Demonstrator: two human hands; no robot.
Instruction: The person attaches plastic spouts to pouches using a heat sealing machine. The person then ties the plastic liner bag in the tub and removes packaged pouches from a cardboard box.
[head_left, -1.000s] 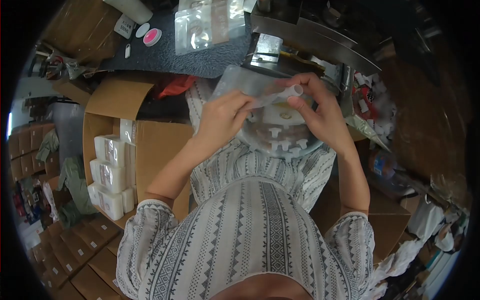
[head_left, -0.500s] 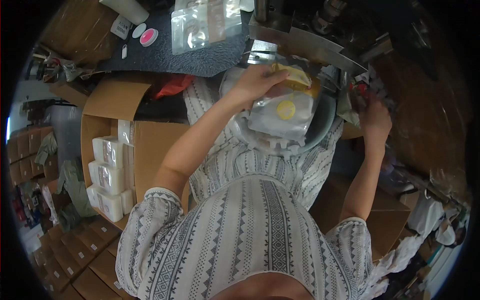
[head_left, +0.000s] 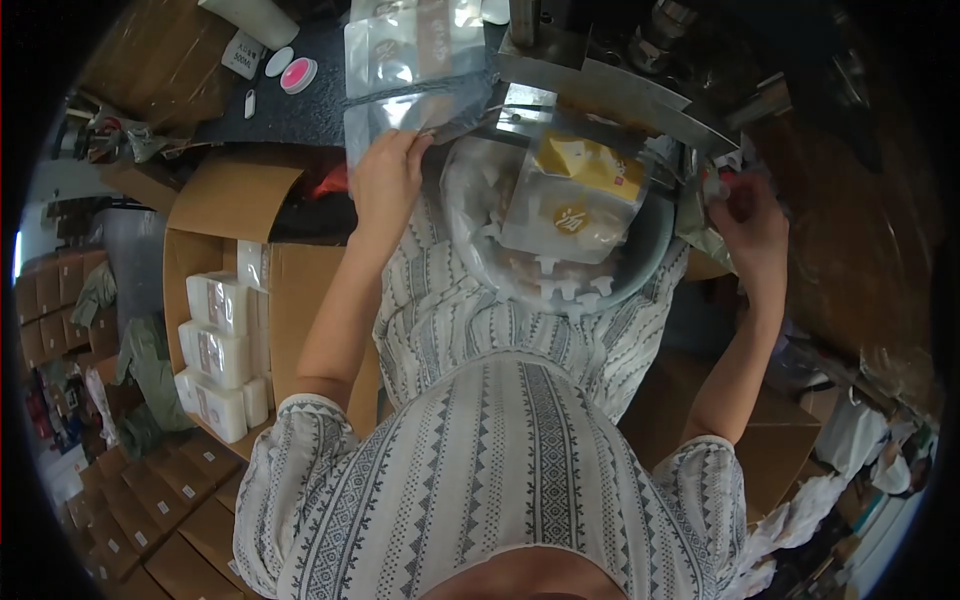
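My left hand (head_left: 388,180) pinches the lower edge of a clear pouch (head_left: 400,110) at the front edge of the dark cloth. My right hand (head_left: 750,222) is at the right, its fingers closed on a small white spout (head_left: 716,187) beside the bag of white and red pieces. Between my hands, a round translucent basin (head_left: 655,262) rests on my lap. A pouch with a yellow top and a round gold mark (head_left: 590,200) lies over it. Several white T-shaped spouts (head_left: 570,288) show below the pouch.
A metal machine (head_left: 620,85) stands just beyond the basin. An open carton (head_left: 320,320) at the left holds stacked clear packs (head_left: 218,355). On the dark cloth (head_left: 310,122) lie a pink round tin (head_left: 298,75) and a white tube (head_left: 250,20). Brown boxes fill the lower left.
My left hand has moved from the yellow-topped pouch, which lies on the basin, to a clear pouch on the cloth. My right hand has gone from the basin to the right side.
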